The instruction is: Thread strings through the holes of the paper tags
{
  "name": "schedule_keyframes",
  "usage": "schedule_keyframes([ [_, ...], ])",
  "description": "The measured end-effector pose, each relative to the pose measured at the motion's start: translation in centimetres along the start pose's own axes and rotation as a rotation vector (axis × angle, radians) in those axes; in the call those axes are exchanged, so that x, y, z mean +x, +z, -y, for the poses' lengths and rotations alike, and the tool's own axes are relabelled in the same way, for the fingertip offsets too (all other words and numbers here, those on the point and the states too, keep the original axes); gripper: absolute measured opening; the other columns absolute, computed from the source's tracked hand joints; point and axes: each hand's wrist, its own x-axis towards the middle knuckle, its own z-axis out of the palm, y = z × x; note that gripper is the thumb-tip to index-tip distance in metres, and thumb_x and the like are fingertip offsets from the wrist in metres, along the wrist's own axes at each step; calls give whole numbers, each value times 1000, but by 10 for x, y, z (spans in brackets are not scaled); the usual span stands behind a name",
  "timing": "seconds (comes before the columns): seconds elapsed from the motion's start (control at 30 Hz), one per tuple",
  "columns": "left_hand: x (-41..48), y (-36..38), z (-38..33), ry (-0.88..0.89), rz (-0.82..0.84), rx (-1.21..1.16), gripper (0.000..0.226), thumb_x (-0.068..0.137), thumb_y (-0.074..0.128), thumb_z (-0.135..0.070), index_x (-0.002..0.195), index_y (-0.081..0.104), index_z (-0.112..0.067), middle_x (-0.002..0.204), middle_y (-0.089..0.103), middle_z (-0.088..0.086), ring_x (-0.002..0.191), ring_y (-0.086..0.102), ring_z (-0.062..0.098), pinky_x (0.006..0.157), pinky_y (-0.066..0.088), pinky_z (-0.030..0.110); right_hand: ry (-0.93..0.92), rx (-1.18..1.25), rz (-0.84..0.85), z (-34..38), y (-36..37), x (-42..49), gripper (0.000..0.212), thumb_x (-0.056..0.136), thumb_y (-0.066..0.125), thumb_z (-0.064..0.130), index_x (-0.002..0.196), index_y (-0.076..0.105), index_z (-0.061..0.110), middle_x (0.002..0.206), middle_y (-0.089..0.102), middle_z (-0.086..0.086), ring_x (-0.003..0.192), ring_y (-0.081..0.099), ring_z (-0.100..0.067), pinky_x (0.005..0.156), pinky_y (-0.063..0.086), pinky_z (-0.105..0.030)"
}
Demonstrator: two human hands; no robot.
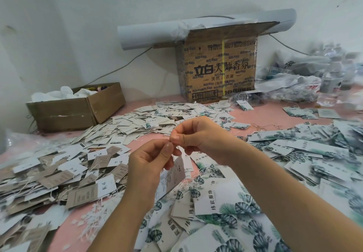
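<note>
Meanwhile, at a pink table (261, 118) buried in paper tags, a person works a string through one tag held above the near middle of the surface. Toward the far left corner sits a low open cardboard box (78, 108) of white material; in front of it, along the left edge, lies a heap of brown and white tags (59, 175), many already trailing white strings. At the centre, the left hand (149, 165) is closed on a white printed tag (172, 173), which hangs tilted below its fingers, thumb and forefinger pinched near the tag's top. Touching it from the right, the right hand (198, 135) has thumb and forefinger pinched tight on a thin white string (177, 148), barely visible between the two hands; whether the end has passed the hole cannot be told, as the fingers hide it. Behind stands a tall printed carton (220, 69) against the wall at the far edge, and leaf-patterned tags (225, 202) cover the near right corner and right edge. The risks seem plain: the string is fine and limp, so its end may fray or buckle and miss the hole; a slackened pinch could let the tag drop among look-alikes below; loose strings in the heaps could snag a sleeve or a wrist and drag finished tags into the unfinished.
</note>
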Motion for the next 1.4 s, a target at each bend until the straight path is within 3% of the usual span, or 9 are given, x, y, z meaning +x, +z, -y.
schedule_keyframes([
  [0.5, 2, 1, 1, -55, -34, -87, 16, 58, 68, -34, 66, 74, -22, 58, 64, -1, 50, 50, 9, 51, 47, 18, -9, 90, 5, 3, 1, -3, 10, 71, 70, 8, 63, 68, 14, 57, 63, 3, 52, 54, -6, 54, 42, -21],
  [0.7, 5, 0, 7, 54, -178, 203, 45, 53, 61, -64, 77, 66, -27, 70, 67, -14, 55, 51, -5, 54, 44, 11, -61, 22, -30, 1, 7, -1, 18, 80, 66, 5, 66, 66, 16, 58, 62, 4, 57, 52, -9, 54, 43, -20],
  [0.77, 5, -4, 10, 67, -127, 367, 63, 49, 50, -87, 85, 59, -36, 84, 65, -18, 71, 55, -7, 59, 45, 12, -80, 1, -41, 1, 10, 0, 20, 85, 61, 4, 68, 63, 14, 57, 60, 5, 55, 51, -8, 53, 42, -20],
  [0.83, 4, -5, 13, 9, -59, 494, 79, 35, 48, -95, 95, 51, -43, 101, 57, -19, 90, 52, 0, 67, 46, 18, -100, 25, -80, 1, 11, 0, 21, 89, 55, 3, 70, 59, 12, 59, 60, 2, 51, 50, -7, 52, 42, -19],
  [0.9, 4, -3, 12, -73, -9, 561, 75, 35, 65, -81, 99, 43, -50, 112, 47, -21, 100, 47, 7, 78, 46, 30, -118, 67, -132, 3, 10, 0, 21, 91, 51, 1, 73, 56, 10, 60, 60, -1, 50, 50, -7, 51, 44, -18],
  [0.97, 3, -2, 13, -64, 24, 600, 67, 48, 81, -55, 101, 40, -53, 113, 43, -23, 102, 46, 5, 81, 45, 31, -132, 111, -175, 4, 8, 0, 20, 92, 49, 0, 75, 53, 8, 61, 60, -2, 50, 51, -8, 53, 46, -18],
  [1.1, 7, -6, 16, 29, -10, 548, 55, 75, 75, -5, 100, 45, -45, 98, 56, -14, 84, 56, 8, 61, 47, 15, -155, 169, -218, 4, 1, 2, 19, 92, 48, -1, 75, 52, 8, 62, 61, -2, 54, 53, -10, 57, 48, -20],
  [1.27, 10, -12, 8, 100, -86, 463, 49, 81, 67, 0, 101, 47, -39, 82, 67, -18, 70, 60, -2, 60, 48, 11, -236, 200, -176, 3, -1, 1, 14, 88, 53, -1, 78, 56, 8, 64, 65, -1, 56, 56, -9, 57, 48, -18],
  [1.4, 11, -14, 0, 116, -137, 264, 46, 81, 65, 3, 103, 50, -34, 78, 69, -11, 70, 62, -1, 61, 49, 11, -235, 193, -277, 2, -4, 3, 17, 89, 52, -2, 82, 60, 12, 66, 68, 2, 61, 60, -8, 62, 48, -21],
])
